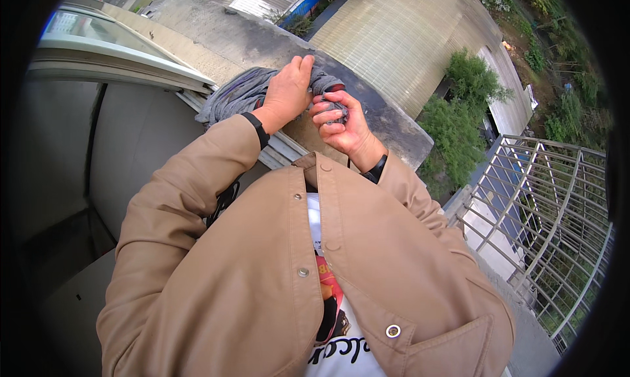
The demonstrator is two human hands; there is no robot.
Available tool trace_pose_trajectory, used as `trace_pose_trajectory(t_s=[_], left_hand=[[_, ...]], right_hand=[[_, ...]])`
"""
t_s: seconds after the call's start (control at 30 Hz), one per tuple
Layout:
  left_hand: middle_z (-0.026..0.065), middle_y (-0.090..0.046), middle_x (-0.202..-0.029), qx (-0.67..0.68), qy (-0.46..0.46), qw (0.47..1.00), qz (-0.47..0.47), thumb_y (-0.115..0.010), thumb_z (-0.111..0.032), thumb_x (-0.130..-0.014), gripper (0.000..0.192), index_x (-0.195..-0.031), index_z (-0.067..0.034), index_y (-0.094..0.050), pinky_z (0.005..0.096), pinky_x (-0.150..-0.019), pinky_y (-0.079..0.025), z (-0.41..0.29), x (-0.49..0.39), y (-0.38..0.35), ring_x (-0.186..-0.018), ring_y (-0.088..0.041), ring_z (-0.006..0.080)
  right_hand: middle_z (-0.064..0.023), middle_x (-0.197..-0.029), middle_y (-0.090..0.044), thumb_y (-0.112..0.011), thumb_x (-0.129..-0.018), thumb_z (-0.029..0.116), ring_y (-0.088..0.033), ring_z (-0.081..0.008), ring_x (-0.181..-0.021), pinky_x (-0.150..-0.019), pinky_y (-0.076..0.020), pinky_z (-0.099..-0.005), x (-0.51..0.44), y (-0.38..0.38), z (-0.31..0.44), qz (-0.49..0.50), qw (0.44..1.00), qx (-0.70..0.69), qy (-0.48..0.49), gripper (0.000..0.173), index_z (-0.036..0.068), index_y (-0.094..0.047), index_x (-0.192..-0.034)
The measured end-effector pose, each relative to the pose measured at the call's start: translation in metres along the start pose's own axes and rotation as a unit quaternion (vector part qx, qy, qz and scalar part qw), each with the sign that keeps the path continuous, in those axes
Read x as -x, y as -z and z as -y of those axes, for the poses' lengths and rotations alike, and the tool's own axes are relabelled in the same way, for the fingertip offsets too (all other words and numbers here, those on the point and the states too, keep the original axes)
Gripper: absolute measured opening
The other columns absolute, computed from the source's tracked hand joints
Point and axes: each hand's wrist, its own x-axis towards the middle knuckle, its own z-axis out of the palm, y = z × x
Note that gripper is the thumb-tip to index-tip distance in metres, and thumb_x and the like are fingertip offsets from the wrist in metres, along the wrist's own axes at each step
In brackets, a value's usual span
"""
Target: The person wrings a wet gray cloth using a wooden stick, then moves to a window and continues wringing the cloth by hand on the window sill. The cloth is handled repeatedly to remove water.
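A bunched, twisted grey cloth [236, 92], with dark red patches showing, lies across the window track and the concrete ledge. My left hand [289, 89] holds its middle from above, fingers close together and pointing away from me; the thumb is hidden. Just to the right, my right hand [344, 123] is curled tightly around one end of the cloth, palm side turned up, with grey folds showing between the fingers. The two hands almost touch. Black bands circle both wrists below the tan jacket sleeves [182, 170].
Beneath the cloth runs a stained concrete ledge [393, 118] with a drop past its outer edge. A sliding window frame [123, 62] stands at the left. Lower down are corrugated roofs [389, 37] and trees [453, 126]. A metal bar cage [546, 214] juts out at the right.
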Motion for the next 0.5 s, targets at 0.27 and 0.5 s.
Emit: trace_pose_trajectory(t_s=[0.27, 0.5], left_hand=[[0.0034, -0.062, -0.103, -0.021, -0.189, 0.978, 0.082, -0.081, -0.016, -0.062, 0.081, -0.135, -0.025, -0.047, 0.0374, -0.079, -0.051, -0.011, -0.011, 0.026, -0.096, -0.060, 0.0261], [0.0051, -0.064, -0.090, 0.006, -0.183, 0.981, 0.061, -0.078, -0.031, -0.071, 0.060, -0.124, -0.017, -0.052, 0.0392, -0.069, -0.050, -0.013, -0.031, 0.032, -0.085, -0.063, 0.0297]], right_hand=[[-0.0094, -0.094, -0.051, -0.063, -0.089, 0.022, -0.049, -0.0014, -0.055, -0.031, -0.0288, -0.0120, 0.031, -0.031, 0.033, -0.077, 0.985, 0.124, -0.091, 0.035, -0.002, -0.047, -0.107], [-0.0136, -0.087, -0.055, -0.064, -0.092, 0.034, -0.052, -0.0066, -0.058, -0.031, -0.0369, -0.0118, 0.032, -0.072, 0.061, -0.168, 0.918, 0.357, 0.038, 0.035, 0.004, -0.051, -0.104]])
